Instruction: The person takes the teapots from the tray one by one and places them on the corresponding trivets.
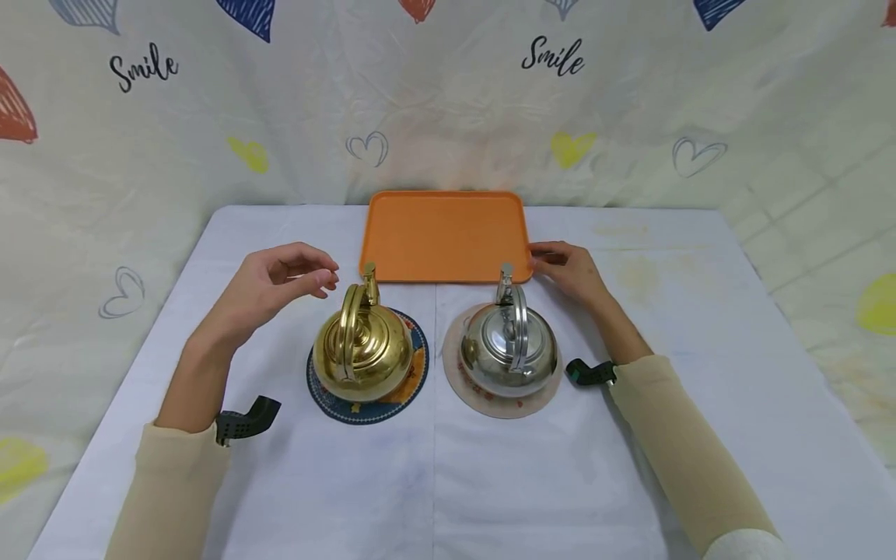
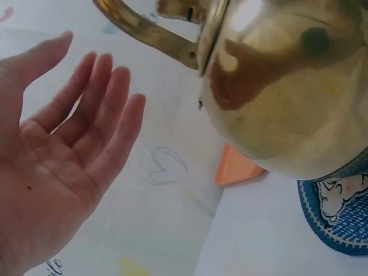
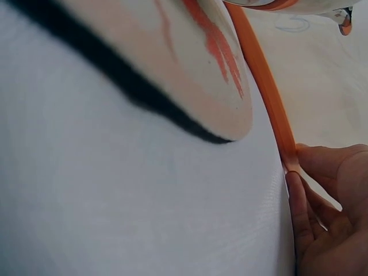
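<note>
An orange tray [image 1: 448,237] lies at the back of the table. At its right front corner my right hand [image 1: 570,268] pinches the rim; the right wrist view shows the thumb [image 3: 322,164] on one side of the edge and a finger on the other. My left hand [image 1: 276,280] hovers to the left of the tray, fingers loosely bent and nothing in them. Nearest to it is a gold kettle [image 1: 364,350] on a round blue mat [image 1: 332,408]. Right of that, a silver kettle [image 1: 490,350] sits on a round beige mat [image 1: 455,381].
A white cloth covers the table [image 1: 392,490]. Behind it hangs a patterned curtain [image 1: 462,93] with hearts and lettering. Both kettles stand in front of the tray, their handles upright and spouts toward it.
</note>
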A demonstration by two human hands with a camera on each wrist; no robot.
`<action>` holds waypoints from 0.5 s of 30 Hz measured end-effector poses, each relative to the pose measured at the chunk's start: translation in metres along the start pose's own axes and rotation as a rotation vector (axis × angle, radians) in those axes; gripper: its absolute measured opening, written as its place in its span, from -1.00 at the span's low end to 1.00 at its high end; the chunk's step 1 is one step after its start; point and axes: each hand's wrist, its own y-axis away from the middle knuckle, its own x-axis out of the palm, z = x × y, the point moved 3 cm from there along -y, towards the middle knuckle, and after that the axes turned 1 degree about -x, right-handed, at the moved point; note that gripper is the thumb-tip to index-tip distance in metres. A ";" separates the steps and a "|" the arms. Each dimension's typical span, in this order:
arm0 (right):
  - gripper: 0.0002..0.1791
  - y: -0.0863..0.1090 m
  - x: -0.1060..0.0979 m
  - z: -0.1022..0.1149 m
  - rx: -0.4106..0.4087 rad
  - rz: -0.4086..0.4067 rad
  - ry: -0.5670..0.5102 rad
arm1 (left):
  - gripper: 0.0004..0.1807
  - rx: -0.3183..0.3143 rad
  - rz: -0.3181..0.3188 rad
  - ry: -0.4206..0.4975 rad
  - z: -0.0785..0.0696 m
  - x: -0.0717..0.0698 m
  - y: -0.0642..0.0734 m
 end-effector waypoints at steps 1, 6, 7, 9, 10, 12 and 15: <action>-0.54 0.000 0.000 0.000 0.000 0.000 0.002 | -0.73 0.003 -0.019 0.003 0.002 0.000 -0.002; -0.54 -0.001 0.001 0.000 0.015 0.014 -0.011 | -0.70 0.025 -0.115 0.006 0.012 -0.002 -0.013; -0.54 -0.001 0.002 0.001 0.018 0.017 -0.011 | -0.69 0.025 -0.135 -0.009 0.014 -0.002 -0.014; -0.54 0.000 0.002 0.001 0.025 0.022 -0.011 | -0.67 0.021 -0.176 -0.042 0.019 -0.001 -0.017; -0.54 0.000 0.002 0.001 0.025 0.023 -0.008 | -0.65 0.016 -0.194 -0.061 0.022 0.000 -0.019; -0.54 0.002 0.002 0.001 0.032 0.023 -0.002 | -0.62 0.005 -0.216 -0.100 0.027 0.002 -0.022; -0.53 0.005 0.000 0.001 0.030 0.027 0.006 | -0.56 0.010 -0.231 -0.126 0.033 0.005 -0.029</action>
